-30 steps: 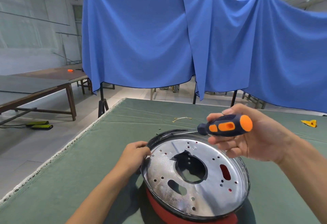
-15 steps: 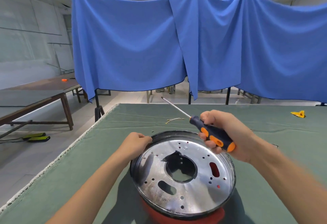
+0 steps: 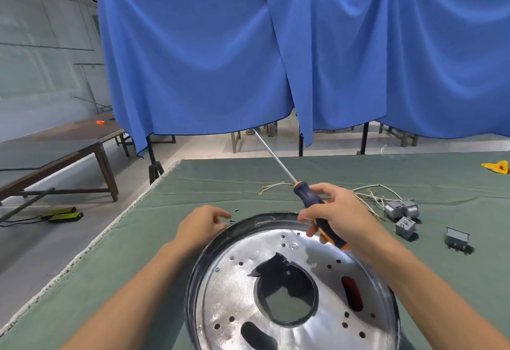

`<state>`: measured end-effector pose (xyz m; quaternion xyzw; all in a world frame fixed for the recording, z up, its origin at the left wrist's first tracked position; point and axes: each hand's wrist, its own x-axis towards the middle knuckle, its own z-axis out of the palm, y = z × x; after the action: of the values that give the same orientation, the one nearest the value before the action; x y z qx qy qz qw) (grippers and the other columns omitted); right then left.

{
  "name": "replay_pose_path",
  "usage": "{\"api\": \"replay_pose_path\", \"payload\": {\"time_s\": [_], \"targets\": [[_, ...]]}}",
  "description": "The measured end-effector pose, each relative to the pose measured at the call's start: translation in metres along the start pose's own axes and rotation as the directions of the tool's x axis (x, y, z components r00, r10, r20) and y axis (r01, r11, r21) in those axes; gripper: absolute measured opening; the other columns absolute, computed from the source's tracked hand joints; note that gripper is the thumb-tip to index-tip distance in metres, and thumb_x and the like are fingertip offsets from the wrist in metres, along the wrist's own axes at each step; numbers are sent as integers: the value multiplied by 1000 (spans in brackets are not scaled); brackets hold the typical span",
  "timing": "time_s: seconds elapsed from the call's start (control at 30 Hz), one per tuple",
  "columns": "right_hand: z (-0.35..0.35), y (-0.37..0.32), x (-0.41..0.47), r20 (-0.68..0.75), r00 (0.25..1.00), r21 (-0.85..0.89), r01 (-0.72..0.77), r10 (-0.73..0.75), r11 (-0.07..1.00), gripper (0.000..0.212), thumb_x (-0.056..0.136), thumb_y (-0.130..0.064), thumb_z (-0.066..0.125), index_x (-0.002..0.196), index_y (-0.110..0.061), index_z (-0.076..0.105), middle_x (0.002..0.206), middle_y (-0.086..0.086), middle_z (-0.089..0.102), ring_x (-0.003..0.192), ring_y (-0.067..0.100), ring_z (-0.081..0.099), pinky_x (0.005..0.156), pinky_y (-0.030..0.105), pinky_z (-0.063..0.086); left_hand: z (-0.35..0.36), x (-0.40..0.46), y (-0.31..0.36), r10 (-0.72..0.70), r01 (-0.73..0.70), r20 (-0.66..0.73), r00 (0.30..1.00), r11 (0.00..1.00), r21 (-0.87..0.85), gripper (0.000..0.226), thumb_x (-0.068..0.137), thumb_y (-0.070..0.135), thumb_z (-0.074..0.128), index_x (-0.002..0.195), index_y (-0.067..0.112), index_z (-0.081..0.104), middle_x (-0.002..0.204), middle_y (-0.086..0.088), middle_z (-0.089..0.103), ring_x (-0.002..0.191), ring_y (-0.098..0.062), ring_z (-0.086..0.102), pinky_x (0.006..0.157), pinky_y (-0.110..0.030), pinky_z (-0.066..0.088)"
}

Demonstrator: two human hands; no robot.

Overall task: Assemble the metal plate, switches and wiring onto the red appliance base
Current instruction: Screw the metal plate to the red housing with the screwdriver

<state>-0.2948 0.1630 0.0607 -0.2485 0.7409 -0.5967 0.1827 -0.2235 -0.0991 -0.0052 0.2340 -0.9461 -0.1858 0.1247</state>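
A round shiny metal plate (image 3: 325, 275) with a large central hole and several small holes lies in front of me on the green table, covering the appliance base; red shows only through a slot (image 3: 352, 293). My right hand (image 3: 340, 217) grips a black-and-orange screwdriver (image 3: 313, 206) above the plate's far rim, its long shaft pointing up and away to the left. My left hand (image 3: 200, 225) hovers with loosely curled fingers at the plate's far left edge, beside small dark screws (image 3: 231, 221). Wires (image 3: 369, 197) and grey switch blocks (image 3: 401, 211) lie to the right.
A small wire (image 3: 273, 187) lies beyond the plate. Another grey block (image 3: 456, 238) sits far right, and a yellow object (image 3: 496, 167) at the table's far right edge. The table's left edge (image 3: 110, 233) drops to the floor. Blue curtains hang behind; wooden tables stand at left.
My right hand turned the screwdriver so its shaft points up and away, and moved over the plate's far rim. My left hand came off the rim and spread its fingers. The view tilted down.
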Motion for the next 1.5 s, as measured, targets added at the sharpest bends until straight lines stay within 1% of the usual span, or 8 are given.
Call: {"api": "replay_pose_path", "payload": {"time_s": [0.17,0.37,0.53,0.7,0.87,1.03,1.27,1.5], "targets": [[7,13,10,20,1000,-67,-17,18,998,34,76,-2,68,102,-22,58,67,13,70,49,24,58,47,32,41,13,15,1,65,-61,-13,998,976,209,19,92,34,56,105,35,70,94,4,54,98,-21,59,72,-29,41],[7,18,9,24,1000,-53,19,-18,998,34,75,1,67,99,-21,60,63,10,67,50,24,59,46,31,42,17,32,8,64,-108,114,991,893,437,13,93,13,42,98,6,53,111,-13,59,99,-32,58,83,-38,47],[2,15,5,-37,997,-28,66,-67,997,29,79,1,66,98,-20,58,68,10,68,42,14,58,39,24,42,-12,13,18,-53,-5,-214,975,965,-262,10,90,10,47,81,5,45,71,-15,62,51,-24,59,47,-35,49],[1,11,0,-34,990,-29,136,-137,990,18,83,-13,71,98,-17,63,67,7,69,45,17,57,39,21,37,-56,-27,67,-328,-46,-183,927,383,-922,22,91,1,38,71,7,46,50,-5,54,34,-13,47,36,-23,42],[-3,2,-9,19,960,-243,275,-279,930,23,76,-24,77,95,-32,67,71,-5,70,58,12,62,59,27,51,-68,-54,69,-398,-64,51,916,-272,-960,16,95,6,53,79,3,57,54,-3,62,46,-11,63,47,-21,54],[1,6,-13,78,952,-409,302,-297,861,26,74,-29,76,90,-47,67,78,-22,70,78,10,65,80,39,53,-67,-54,56,-420,-68,105,902,-378,-923,13,98,6,48,92,-2,56,82,-13,67,60,-18,71,57,-29,60],[4,7,-16,145,955,-552,294,-258,781,38,68,-29,74,85,-61,65,82,-23,70,82,7,65,80,35,53,-37,-59,47,-408,-11,168,897,-401,-916,20,103,5,32,100,-3,50,94,-20,65,90,-32,63,76,-44,48],[10,11,-17,160,960,-513,279,-229,812,39,65,-32,73,90,-62,66,77,-17,71,72,15,63,73,39,56,-36,-59,33,-339,-15,178,924,-498,-867,21,99,11,44,86,1,56,80,-15,73,82,-28,70,77,-43,51]]}}
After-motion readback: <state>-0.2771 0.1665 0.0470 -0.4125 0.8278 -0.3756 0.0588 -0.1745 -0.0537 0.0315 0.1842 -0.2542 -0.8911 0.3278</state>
